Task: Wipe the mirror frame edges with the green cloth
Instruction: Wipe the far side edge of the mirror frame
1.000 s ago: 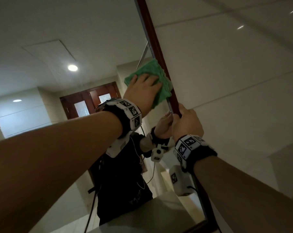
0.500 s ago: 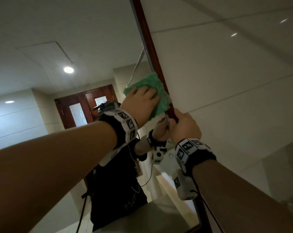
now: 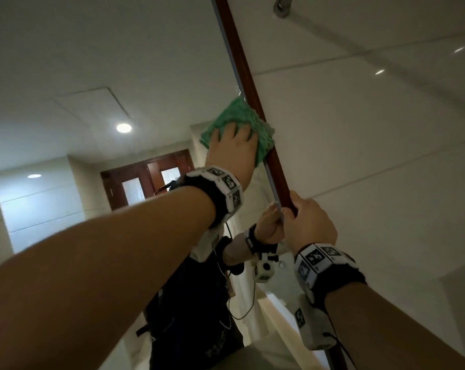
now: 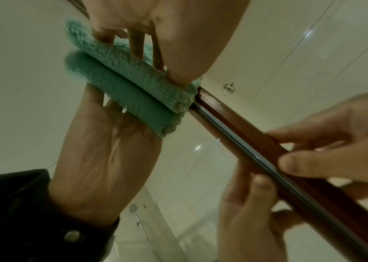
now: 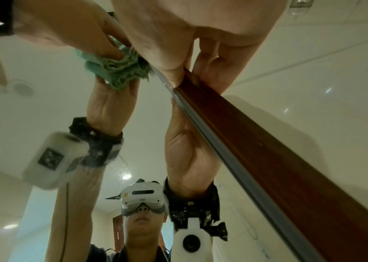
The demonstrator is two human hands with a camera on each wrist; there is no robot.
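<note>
A green cloth [image 3: 239, 121] lies against the right edge of the mirror, folded over its reddish-brown wooden frame [image 3: 242, 65]. My left hand [image 3: 232, 150] presses it there with spread fingers, the thumb side toward the frame. In the left wrist view the cloth [image 4: 138, 74] sits at the frame [image 4: 245, 127] with its reflection just below. Lower on the frame my right hand [image 3: 306, 220] grips the edge, thumb on the glass side and fingers curled behind. The right wrist view shows that grip [image 5: 189, 44] on the frame [image 5: 257, 133], with the cloth [image 5: 115, 70] beyond.
A glossy white tiled wall [image 3: 359, 129] runs right of the frame, with a metal fitting [image 3: 280, 8] high up. The mirror glass [image 3: 119, 62] reflects the ceiling lights, a brown door and the person. A pale ledge [image 3: 268, 308] shows below.
My left hand has slid the cloth up the frame, away from the right hand. The right hand has kept its grip at the same spot.
</note>
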